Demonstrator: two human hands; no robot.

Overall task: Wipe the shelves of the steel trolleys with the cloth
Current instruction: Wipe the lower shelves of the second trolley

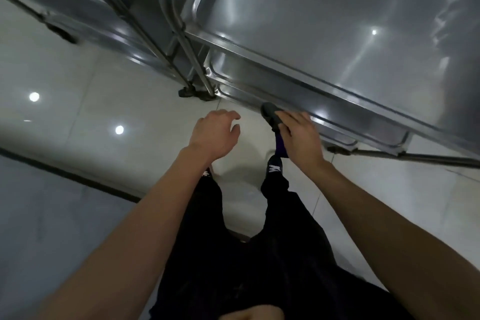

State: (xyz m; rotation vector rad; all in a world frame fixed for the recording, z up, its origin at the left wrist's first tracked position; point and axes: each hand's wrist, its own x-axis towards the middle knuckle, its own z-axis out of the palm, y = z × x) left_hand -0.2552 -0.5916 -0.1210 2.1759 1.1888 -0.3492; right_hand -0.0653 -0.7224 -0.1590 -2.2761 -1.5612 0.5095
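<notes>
Two steel trolleys stand side by side. The right trolley's top shelf [337,21] fills the upper right, and its lower shelf rim [259,86] runs below it. The left trolley [78,8] is at the upper left. My right hand [298,138] reaches palm down to the lower shelf's front rim. A dark grey thing [270,113] pokes out at its fingertips, with dark purple below it. I cannot tell whether this is the cloth or my shoe. My left hand [215,135] hovers over the floor with fingers loosely curled and apart, holding nothing.
Upright steel legs [192,65] and castors [187,92] of both trolleys meet just ahead of my hands. A glossy pale tiled floor [91,112] lies to the left. My legs in black trousers [259,241] stand below the hands. A dark strip [65,176] crosses the floor at lower left.
</notes>
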